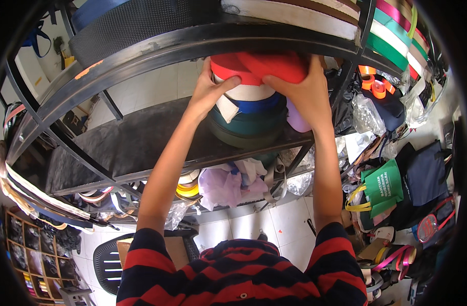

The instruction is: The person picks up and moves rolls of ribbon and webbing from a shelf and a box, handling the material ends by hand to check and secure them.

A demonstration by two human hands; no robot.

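Observation:
Both my arms reach up to a stack of webbing rolls on a black metal rack shelf (126, 140). At the top is red webbing (254, 66), apparently two overlapping rolls. My left hand (211, 89) grips its left side, thumb along the front edge. My right hand (302, 92) grips the right side, thumb pressed on the near edge; the far fingers of both hands are hidden. Under the red lie a cream roll (249, 93) with a loose end hanging, a blue roll (259, 105) and dark green rolls (249, 125). A lilac roll (297, 117) stands beside them.
A black rack beam (218, 38) crosses just above my hands, with more rolls on the shelf over it. Lilac cloth (223, 186) and yellow rolls (187, 189) lie below. A green bag (384, 183) is at right, a black chair (108, 262) at lower left.

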